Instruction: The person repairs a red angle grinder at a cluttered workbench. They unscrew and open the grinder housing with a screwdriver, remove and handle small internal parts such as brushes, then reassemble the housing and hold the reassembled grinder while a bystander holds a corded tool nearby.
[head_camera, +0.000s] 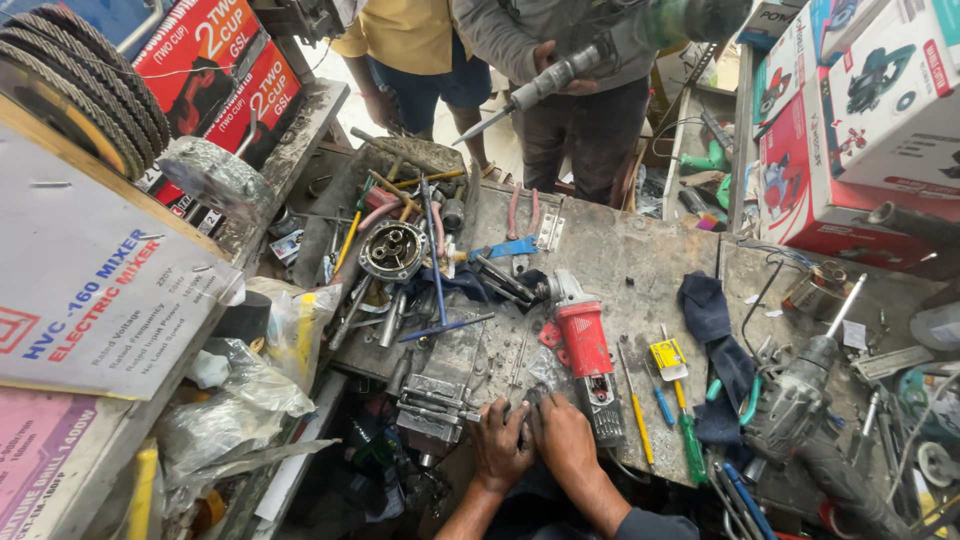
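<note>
Both hands, left (500, 445) and right (565, 438), fingers curled, grasp unclear, at cluttered workbench (620, 250) edge.

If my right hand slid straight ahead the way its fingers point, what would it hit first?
The right hand points up and slightly left across the bench. Probably the scattered small metal parts come first, with the red angle grinder just to the right; depth is unclear.

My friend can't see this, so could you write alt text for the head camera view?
Left hand and right hand press together on a small part at the near edge of a cluttered metal workbench, beside a red angle grinder. Screwdrivers lie nearby.
</note>
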